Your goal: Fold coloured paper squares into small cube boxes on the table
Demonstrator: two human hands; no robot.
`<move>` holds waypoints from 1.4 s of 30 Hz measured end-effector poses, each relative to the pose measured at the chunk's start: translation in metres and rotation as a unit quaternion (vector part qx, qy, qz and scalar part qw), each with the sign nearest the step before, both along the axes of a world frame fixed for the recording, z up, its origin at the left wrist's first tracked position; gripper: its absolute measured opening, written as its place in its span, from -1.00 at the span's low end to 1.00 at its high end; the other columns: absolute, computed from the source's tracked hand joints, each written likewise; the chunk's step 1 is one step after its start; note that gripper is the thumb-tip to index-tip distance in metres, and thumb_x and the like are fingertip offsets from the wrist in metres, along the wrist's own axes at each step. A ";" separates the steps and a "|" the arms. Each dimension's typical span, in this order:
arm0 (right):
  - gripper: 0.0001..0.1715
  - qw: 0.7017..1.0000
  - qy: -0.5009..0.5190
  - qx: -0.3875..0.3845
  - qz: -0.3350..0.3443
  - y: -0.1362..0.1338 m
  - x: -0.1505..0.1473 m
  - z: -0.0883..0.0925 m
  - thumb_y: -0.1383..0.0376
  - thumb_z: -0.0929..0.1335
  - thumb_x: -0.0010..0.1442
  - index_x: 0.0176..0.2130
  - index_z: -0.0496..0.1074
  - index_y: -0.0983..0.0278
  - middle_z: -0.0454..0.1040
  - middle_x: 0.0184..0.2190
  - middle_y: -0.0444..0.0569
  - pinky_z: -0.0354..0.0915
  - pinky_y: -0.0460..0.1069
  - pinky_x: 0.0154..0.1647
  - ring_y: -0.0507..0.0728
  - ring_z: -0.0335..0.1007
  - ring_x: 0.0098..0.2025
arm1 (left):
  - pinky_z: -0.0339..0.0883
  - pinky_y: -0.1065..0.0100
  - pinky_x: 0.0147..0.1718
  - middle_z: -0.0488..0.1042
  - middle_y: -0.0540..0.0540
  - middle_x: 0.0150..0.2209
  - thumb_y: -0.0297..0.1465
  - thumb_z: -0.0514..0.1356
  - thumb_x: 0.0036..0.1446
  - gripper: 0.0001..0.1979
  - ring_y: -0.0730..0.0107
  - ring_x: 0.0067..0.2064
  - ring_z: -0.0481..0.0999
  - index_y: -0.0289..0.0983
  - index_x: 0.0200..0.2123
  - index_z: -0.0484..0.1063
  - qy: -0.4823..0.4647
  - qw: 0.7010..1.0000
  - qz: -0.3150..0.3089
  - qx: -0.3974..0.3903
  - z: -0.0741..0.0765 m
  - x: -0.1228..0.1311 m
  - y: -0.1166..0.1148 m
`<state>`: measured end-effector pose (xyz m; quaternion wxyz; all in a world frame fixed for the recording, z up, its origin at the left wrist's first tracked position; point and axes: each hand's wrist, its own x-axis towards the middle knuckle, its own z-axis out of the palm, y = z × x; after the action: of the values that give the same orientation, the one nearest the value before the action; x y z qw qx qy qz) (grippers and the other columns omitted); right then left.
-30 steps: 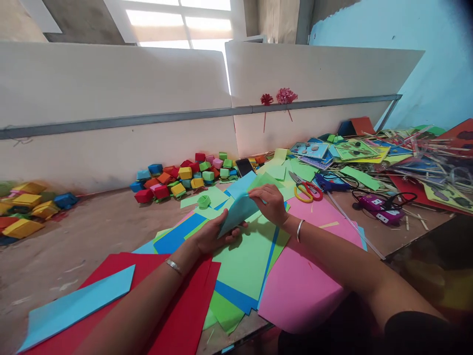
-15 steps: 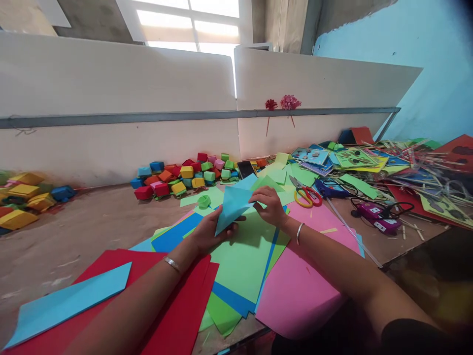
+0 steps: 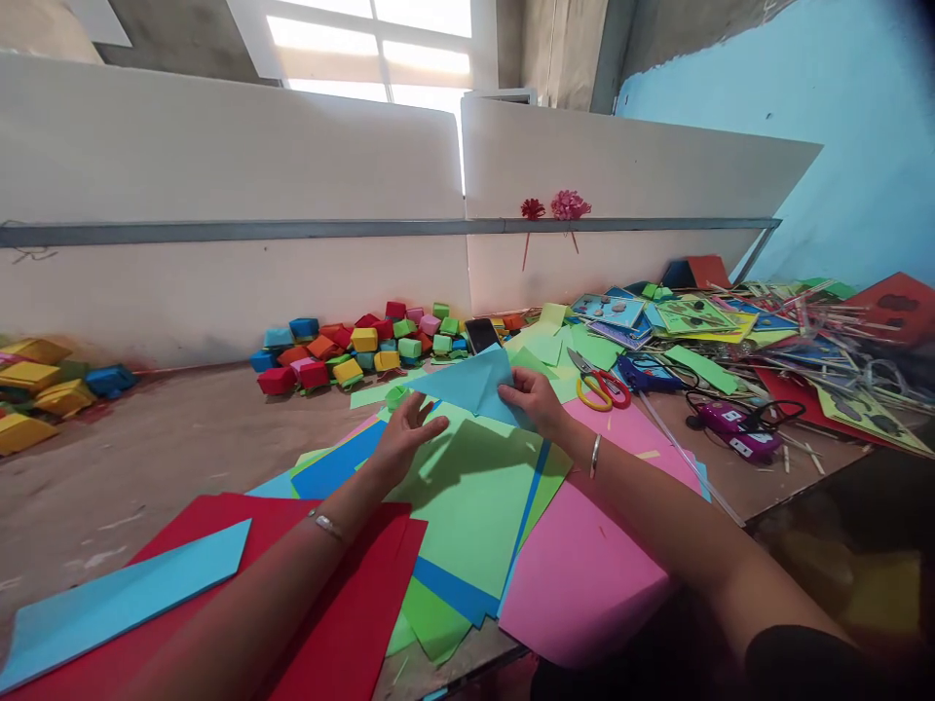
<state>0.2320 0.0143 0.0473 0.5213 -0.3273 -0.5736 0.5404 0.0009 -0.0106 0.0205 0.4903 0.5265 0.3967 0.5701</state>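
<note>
Right hand [image 3: 535,399]: blue paper [image 3: 471,381] is pinched
Left hand [image 3: 404,438]: half-open, contact unclear
Blue paper: could be creased by tight pinching

The right hand [image 3: 537,401] grips a folded light-blue paper [image 3: 471,382] between thumb and fingers, raised over a pale-green sheet [image 3: 474,487]. The left hand [image 3: 404,438], fingers parted, is at the paper's left corner; contact cannot be confirmed. On the worktop [image 3: 182,428], scissors [image 3: 600,378] lie right of the right hand, and multicoloured blocks [image 3: 363,339] are piled beside a dark phone [image 3: 481,336].
</note>
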 end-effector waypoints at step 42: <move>-0.46 0.966 -0.177 0.179 -0.051 0.012 0.008 -0.017 0.25 0.50 -0.17 -0.11 0.57 0.19 0.46 0.14 0.05 0.28 0.11 0.09 0.26 0.36 0.14 | 0.06 0.50 -0.67 0.38 0.08 -0.64 -0.47 0.33 -0.36 -0.75 0.59 -0.66 0.24 -0.28 -0.44 0.52 -0.125 0.975 0.097 -0.157 0.004 -0.002 0.005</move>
<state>0.2399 0.0258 0.0300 0.4886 -0.3476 -0.7268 0.3348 -0.0010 -0.0061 0.0250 0.5546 0.3271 0.4660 0.6069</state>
